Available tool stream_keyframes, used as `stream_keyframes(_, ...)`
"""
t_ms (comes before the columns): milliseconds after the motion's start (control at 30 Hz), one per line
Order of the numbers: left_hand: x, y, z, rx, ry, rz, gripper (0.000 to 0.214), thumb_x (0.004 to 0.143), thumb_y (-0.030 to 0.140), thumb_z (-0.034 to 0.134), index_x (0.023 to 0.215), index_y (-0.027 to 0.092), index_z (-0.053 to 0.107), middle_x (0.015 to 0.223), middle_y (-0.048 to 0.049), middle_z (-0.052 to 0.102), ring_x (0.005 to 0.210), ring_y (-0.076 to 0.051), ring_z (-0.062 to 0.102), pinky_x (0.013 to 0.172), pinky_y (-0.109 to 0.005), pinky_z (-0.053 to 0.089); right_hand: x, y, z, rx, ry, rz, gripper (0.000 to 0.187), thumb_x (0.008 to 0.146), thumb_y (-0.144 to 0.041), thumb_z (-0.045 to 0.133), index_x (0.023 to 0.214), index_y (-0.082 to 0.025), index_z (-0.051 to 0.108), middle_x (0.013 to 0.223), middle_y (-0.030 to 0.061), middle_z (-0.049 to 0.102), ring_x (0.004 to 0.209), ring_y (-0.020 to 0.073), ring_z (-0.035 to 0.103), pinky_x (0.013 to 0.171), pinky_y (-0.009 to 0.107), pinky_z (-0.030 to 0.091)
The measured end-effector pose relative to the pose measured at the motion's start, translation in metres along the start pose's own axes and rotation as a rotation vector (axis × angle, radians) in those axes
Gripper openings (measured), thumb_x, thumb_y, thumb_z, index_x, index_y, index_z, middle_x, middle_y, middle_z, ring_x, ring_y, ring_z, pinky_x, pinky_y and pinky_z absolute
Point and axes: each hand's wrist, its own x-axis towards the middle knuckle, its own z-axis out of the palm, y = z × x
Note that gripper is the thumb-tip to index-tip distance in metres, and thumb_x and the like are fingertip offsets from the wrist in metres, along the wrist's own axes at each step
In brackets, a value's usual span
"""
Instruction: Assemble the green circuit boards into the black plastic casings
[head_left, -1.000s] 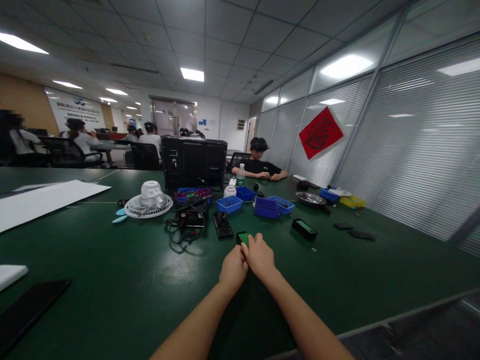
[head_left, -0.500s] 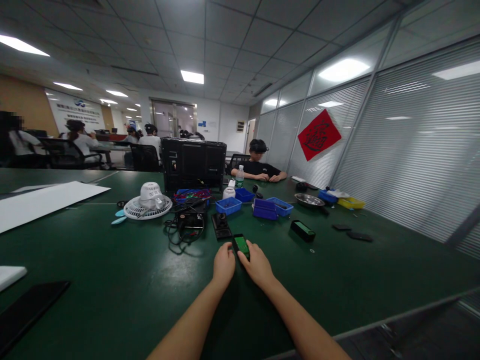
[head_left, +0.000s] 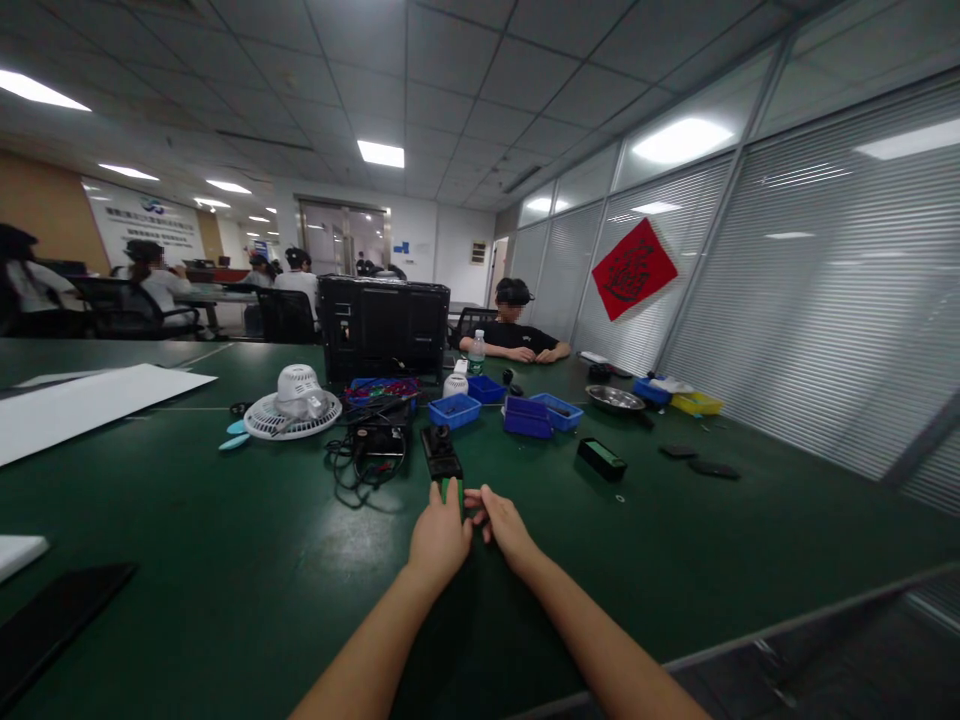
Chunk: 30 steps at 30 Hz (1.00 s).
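Green-faced black case, one: low over the counter, directly before the wearer, mostly covered by the left hand; whether it touches the surface cannot be told. Long axis: largely hidden, seemingly pointing away from the wearer. Left hand: the nearer, grasping the case, two fingers stretched along its green face. Right hand: just right of the case, fingers parted and loosely bent, nothing visible in its grasp; contact at its fingertips unclear. Against the earlier frame: the case, formerly gripped by the right hand with its green face largely exposed, now sits under the left, farther left; the right hand has let go. Adjacent, just beyond: black device with a raised round part. To its left: black box with cables. Well right: second green-faced case, small ring near it. Farther back: blue tray, white fan.
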Motion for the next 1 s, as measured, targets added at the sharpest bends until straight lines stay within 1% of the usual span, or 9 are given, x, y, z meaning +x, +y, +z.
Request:
stream_keyframes(100, -0.01, -0.002, -0.01, 0.145, -0.08, 0.014, 0.056, 0.077, 0.02, 0.044, 0.132, 0.017, 0.032, 0.137, -0.0265, 0.029, 0.098, -0.025, 0.059, 0.081, -0.031, 0.041, 0.002, 0.003, -0.001, 0.046, 0.035, 0.032, 0.061, 0.076, -0.064, 0.037, 0.09, -0.011, 0.065, 0.081, 0.0106, 0.062, 0.051, 0.0095, 0.048, 0.035, 0.018, 0.032)
stream_keyframes(167, -0.018, -0.008, -0.019, 0.209, -0.111, 0.015, 0.056, 0.077, 0.019, 0.044, 0.132, 0.016, 0.033, 0.136, -0.0297, 0.028, 0.093, -0.026, 0.061, 0.077, -0.032, 0.042, 0.003, 0.003, -0.001, 0.041, 0.042, 0.042, 0.06, 0.076, -0.064, 0.038, 0.086, -0.01, 0.065, 0.078, 0.0104, 0.061, 0.05, 0.0087, 0.047, 0.034, 0.018, 0.031)
stream_keyframes(233, -0.026, -0.017, -0.03, 0.265, -0.133, -0.03, 0.055, 0.078, 0.019, 0.042, 0.133, 0.016, 0.032, 0.135, -0.0315, 0.027, 0.089, -0.027, 0.062, 0.074, -0.034, 0.043, 0.004, 0.004, -0.001, 0.036, 0.039, 0.046, 0.059, 0.076, -0.062, 0.038, 0.084, -0.01, 0.064, 0.077, 0.0097, 0.061, 0.05, 0.0085, 0.047, 0.034, 0.017, 0.03)
stream_keyframes(400, -0.042, -0.049, -0.062, 0.366, -0.107, -0.175, 0.055, 0.08, 0.024, 0.04, 0.133, 0.012, 0.029, 0.132, -0.0344, 0.029, 0.086, -0.029, 0.063, 0.071, -0.034, 0.044, 0.005, 0.004, -0.001, -0.006, -0.006, 0.056, 0.052, 0.078, -0.058, 0.04, 0.08, -0.011, 0.063, 0.074, 0.0068, 0.059, 0.05, 0.0076, 0.045, 0.035, 0.017, 0.03)
stream_keyframes(533, -0.037, -0.076, -0.08, 0.375, -0.08, -0.256, 0.052, 0.081, 0.028, 0.038, 0.131, 0.012, 0.031, 0.126, -0.0312, 0.038, 0.088, -0.03, 0.062, 0.072, -0.035, 0.043, 0.003, 0.002, -0.001, -0.052, -0.043, 0.07, 0.047, 0.079, -0.054, 0.041, 0.077, -0.012, 0.063, 0.072, 0.0052, 0.058, 0.051, 0.0075, 0.045, 0.037, 0.017, 0.031)
stream_keyframes(667, -0.027, -0.092, -0.086, 0.354, -0.074, -0.294, 0.056, 0.081, 0.03, 0.039, 0.133, 0.011, 0.027, 0.12, -0.0288, 0.044, 0.091, -0.03, 0.061, 0.073, -0.034, 0.042, 0.001, 0.001, -0.002, -0.057, -0.051, 0.064, 0.044, 0.081, -0.051, 0.041, 0.078, -0.012, 0.062, 0.073, 0.005, 0.058, 0.052, 0.0076, 0.045, 0.038, 0.017, 0.031)
stream_keyframes(800, -0.022, -0.093, -0.085, 0.33, -0.038, -0.304, 0.062, 0.081, 0.033, 0.04, 0.135, 0.008, 0.021, 0.122, -0.0289, 0.045, 0.097, -0.03, 0.058, 0.075, -0.033, 0.041, 0.0, 0.0, -0.002, -0.065, -0.053, 0.063, 0.044, 0.08, -0.05, 0.042, 0.078, -0.011, 0.061, 0.071, 0.0043, 0.056, 0.052, 0.0075, 0.044, 0.038, 0.017, 0.031)
stream_keyframes(900, -0.019, -0.093, -0.083, 0.279, 0.003, -0.275, 0.07, 0.08, 0.035, 0.043, 0.137, 0.005, 0.017, 0.118, -0.0241, 0.051, 0.098, -0.028, 0.057, 0.076, -0.031, 0.041, 0.0, 0.0, -0.002, -0.085, -0.054, 0.06, 0.044, 0.079, -0.05, 0.043, 0.078, -0.011, 0.062, 0.071, 0.0039, 0.057, 0.052, 0.0076, 0.044, 0.038, 0.017, 0.031)
stream_keyframes(1000, -0.017, -0.096, -0.08, 0.221, 0.027, -0.269, 0.077, 0.078, 0.039, 0.047, 0.138, 0.006, 0.012, 0.11, -0.0188, 0.058, 0.096, -0.026, 0.058, 0.074, -0.029, 0.04, -0.001, 0.0, -0.002, -0.109, -0.061, 0.056, 0.043, 0.079, -0.049, 0.043, 0.079, -0.011, 0.062, 0.073, 0.0045, 0.058, 0.053, 0.0078, 0.045, 0.039, 0.017, 0.032)
